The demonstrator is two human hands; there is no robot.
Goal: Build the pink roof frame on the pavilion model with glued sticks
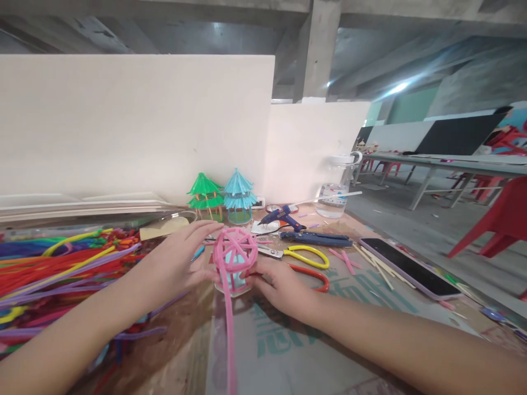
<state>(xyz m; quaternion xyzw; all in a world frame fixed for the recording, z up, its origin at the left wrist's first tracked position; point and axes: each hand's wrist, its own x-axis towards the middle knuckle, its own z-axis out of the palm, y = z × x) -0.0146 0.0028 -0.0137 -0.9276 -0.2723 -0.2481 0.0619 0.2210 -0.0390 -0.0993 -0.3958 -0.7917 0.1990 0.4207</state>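
A pink pipe-cleaner cage (234, 253) stands over a small clear cup with something light blue inside, at the middle of the table. A long pink pipe cleaner (229, 329) trails from it toward me. My left hand (177, 262) touches the cage's left side with fingers spread. My right hand (279, 284) holds the cup's base at the right. Behind stand a green pagoda model (205, 196) and a blue pagoda model (238, 196).
A heap of coloured pipe cleaners (53, 269) fills the left. A blue glue gun (283, 218), yellow-handled scissors (300, 253), red-handled scissors (315, 276), blue pliers (317, 238), a phone (409, 267) and a water bottle (335, 189) lie right. White boards (135, 126) back the table; red chairs (500, 219) stand beyond.
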